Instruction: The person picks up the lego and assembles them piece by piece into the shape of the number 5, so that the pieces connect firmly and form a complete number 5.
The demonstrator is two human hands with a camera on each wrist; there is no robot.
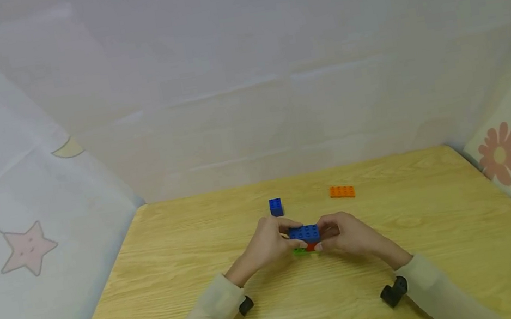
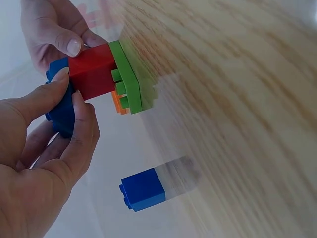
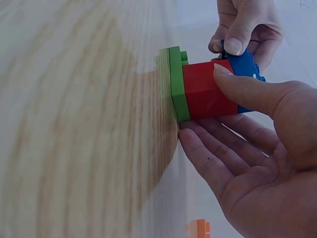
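A small stack stands on the table between both hands. A flat green piece (image 2: 128,79) lies at its base, a tall red brick (image 3: 205,91) sits on part of it, and a blue brick (image 1: 307,234) lies across the top. My left hand (image 1: 268,243) pinches the blue brick's overhanging left end between thumb and fingers. At the right side, my right hand (image 1: 348,234) holds the red brick, its thumb on the near face close under the blue brick. Some green studs show uncovered beside the red brick in the left wrist view.
A smaller blue brick (image 1: 276,207) stands behind the left hand. Farther back to the right lies a flat orange piece (image 1: 342,192). Pale cloth walls (image 1: 231,130) border the wooden table (image 1: 162,261) at the back and sides.
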